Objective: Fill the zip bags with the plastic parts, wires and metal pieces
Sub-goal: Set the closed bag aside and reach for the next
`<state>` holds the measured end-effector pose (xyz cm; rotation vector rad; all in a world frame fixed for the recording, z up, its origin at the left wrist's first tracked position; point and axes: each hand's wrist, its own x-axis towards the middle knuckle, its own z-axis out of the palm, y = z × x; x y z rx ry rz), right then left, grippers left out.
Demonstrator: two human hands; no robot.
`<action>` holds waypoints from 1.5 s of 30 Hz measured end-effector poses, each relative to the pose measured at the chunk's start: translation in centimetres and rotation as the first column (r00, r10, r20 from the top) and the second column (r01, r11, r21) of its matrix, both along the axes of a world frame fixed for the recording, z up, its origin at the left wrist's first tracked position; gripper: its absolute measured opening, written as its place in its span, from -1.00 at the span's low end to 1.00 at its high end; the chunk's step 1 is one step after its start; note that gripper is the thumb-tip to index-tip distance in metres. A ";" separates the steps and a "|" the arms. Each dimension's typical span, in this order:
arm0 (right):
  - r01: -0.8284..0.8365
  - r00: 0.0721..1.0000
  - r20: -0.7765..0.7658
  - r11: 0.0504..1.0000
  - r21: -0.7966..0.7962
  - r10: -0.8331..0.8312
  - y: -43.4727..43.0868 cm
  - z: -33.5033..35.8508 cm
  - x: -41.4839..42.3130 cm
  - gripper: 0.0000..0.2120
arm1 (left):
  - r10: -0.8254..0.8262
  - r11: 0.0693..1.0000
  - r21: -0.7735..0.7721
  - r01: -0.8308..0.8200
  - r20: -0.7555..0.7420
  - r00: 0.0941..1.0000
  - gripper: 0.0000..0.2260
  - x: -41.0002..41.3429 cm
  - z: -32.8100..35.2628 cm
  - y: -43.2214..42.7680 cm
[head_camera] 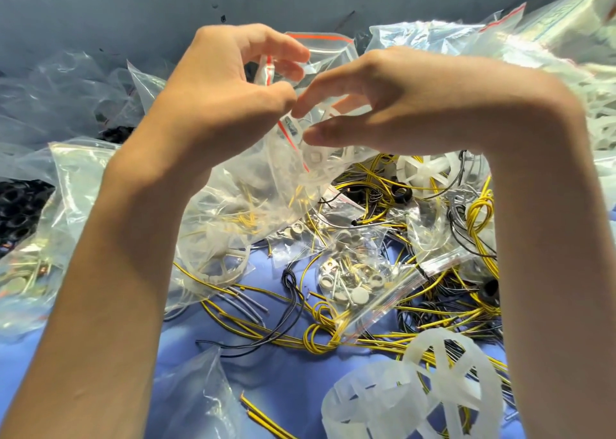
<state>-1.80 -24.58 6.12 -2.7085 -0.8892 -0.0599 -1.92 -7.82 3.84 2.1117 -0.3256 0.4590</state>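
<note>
A clear zip bag point(253, 188) with a red seal strip hangs raised above the blue table, with yellow wires and white plastic inside it. My left hand point(226, 95) pinches its top edge on the left. My right hand point(383, 105) holds the bag's mouth on the right, fingers curled around a white spoked plastic wheel point(328, 162) at the opening. Loose yellow and black wires point(300, 335) lie on the table below. A small zip bag of metal pieces point(353, 285) rests among them. Another white spoked wheel point(430, 168) sits behind my right wrist.
Filled and empty clear bags point(73, 178) pile up at the left and back. A large white plastic wheel part point(433, 382) lies at the front right. Black rings point(20, 205) fill a bag at far left. More white plastic parts point(596, 105) crowd the right edge.
</note>
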 end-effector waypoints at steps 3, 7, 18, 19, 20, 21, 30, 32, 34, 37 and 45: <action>-0.010 1.000 -0.012 1.000 0.002 0.010 0.1 0.0 -0.1 -0.62 | 0.011 1.000 -0.011 -0.011 0.004 1.000 -0.65 0.0 0.0 0.2; -0.022 0.999 -0.030 1.000 -0.017 0.021 0.5 0.1 -0.2 -0.55 | 0.033 0.999 -0.023 -0.033 0.010 0.999 -0.67 0.1 0.0 0.5; -0.002 1.000 -0.023 1.000 0.010 0.002 0.6 0.0 -0.3 -0.60 | 0.117 0.992 -0.044 -0.116 0.027 0.993 -0.70 0.5 0.0 1.3; 0.002 1.000 -0.015 1.000 0.018 -0.002 0.6 0.0 -0.3 -0.61 | 0.122 0.992 -0.046 -0.121 0.026 0.992 -0.70 0.5 0.0 1.4; 0.006 1.000 -0.008 1.000 0.025 -0.006 0.6 0.0 -0.3 -0.61 | 0.127 0.991 -0.048 -0.126 0.026 0.992 -0.70 0.5 0.0 1.5; 0.008 1.000 -0.002 1.000 0.029 -0.008 0.7 0.0 -0.3 -0.62 | 0.135 0.990 -0.051 -0.133 0.027 0.991 -0.71 0.6 0.0 1.6; -0.050 0.995 0.091 0.984 0.171 0.035 0.2 -0.5 0.8 -0.78 | 0.205 0.974 -0.102 -0.201 0.029 0.978 -0.75 0.8 0.1 2.1; -0.046 0.989 0.150 0.977 0.209 0.014 0.2 -0.4 0.9 -0.81 | 0.225 0.968 -0.123 -0.220 0.025 0.974 -0.74 0.9 0.1 2.4; -0.029 0.973 0.228 0.966 0.256 -0.031 0.2 -0.2 1.0 -0.82 | 0.247 0.961 -0.136 -0.241 0.025 0.969 -0.74 1.0 0.2 2.6; 0.038 0.921 0.340 0.912 0.407 -0.190 0.2 -0.2 1.6 -0.82 | 0.290 0.949 -0.141 -0.283 0.032 0.956 -0.72 1.1 0.3 3.3; 0.285 0.920 0.161 0.892 0.352 -0.357 -1.1 -2.0 4.5 -0.73 | 0.350 0.928 -0.159 -0.338 0.051 0.935 -0.73 1.2 0.3 4.1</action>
